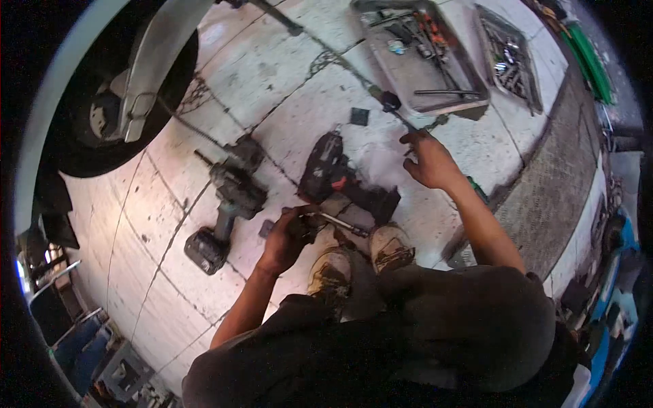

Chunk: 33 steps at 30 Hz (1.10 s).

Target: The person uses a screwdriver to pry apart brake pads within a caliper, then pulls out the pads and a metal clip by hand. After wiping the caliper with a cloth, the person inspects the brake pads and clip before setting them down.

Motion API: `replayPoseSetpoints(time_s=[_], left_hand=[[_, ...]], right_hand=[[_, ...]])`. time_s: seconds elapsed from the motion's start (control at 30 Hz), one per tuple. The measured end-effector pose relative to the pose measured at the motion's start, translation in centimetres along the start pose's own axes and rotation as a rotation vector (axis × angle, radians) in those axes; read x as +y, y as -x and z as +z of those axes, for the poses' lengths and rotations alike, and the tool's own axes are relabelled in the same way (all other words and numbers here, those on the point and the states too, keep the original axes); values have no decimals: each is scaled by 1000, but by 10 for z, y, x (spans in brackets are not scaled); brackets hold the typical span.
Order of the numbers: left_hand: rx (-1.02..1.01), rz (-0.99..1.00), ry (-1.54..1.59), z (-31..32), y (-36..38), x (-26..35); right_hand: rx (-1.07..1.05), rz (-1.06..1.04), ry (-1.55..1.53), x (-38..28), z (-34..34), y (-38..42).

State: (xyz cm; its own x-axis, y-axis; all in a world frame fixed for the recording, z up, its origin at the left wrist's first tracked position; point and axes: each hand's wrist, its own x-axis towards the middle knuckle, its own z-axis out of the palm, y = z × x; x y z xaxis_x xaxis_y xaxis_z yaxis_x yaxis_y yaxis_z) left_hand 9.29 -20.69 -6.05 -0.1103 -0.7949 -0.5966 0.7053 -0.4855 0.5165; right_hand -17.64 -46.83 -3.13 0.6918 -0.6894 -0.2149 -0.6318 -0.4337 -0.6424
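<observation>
At 6 o'clock from the tool tray [476,102], left hand [289,238] closed around ratchet wrench [337,222], right hand [430,161] half open, fingertips pinching a thin rod [401,119].

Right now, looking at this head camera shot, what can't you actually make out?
- Left hand: its grip on the ratchet is hidden by the fingers themselves.
- Right hand: fingertips blurred, contact with the long bar unclear.
- Tools in the metal tray: too small to identify.
- Wheel: cut off by the fisheye edge.

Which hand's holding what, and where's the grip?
Left hand: grip on the head end of a ratchet wrench. Right hand: fingers at a thin rod; grip unclear.
</observation>
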Motion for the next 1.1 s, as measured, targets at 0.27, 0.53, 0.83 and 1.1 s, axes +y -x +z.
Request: replayPoseSetpoints(time_s=[0.27, 0.53, 0.83, 1.1], left_hand=[[275, 432, -578, -25, 10, 53], [583, 429, -1132, -41, 0, 195], [253, 227, -1460, -26, -39, 196], [640, 800, -1558, -2, 8, 36]], right_hand=[[3, 212, 615, 8, 43, -85], [202, 75, 780, 12, 51, -103], [361, -133, 488, 6, 36, -81], [170, 107, -658, -60, 59, 5]])
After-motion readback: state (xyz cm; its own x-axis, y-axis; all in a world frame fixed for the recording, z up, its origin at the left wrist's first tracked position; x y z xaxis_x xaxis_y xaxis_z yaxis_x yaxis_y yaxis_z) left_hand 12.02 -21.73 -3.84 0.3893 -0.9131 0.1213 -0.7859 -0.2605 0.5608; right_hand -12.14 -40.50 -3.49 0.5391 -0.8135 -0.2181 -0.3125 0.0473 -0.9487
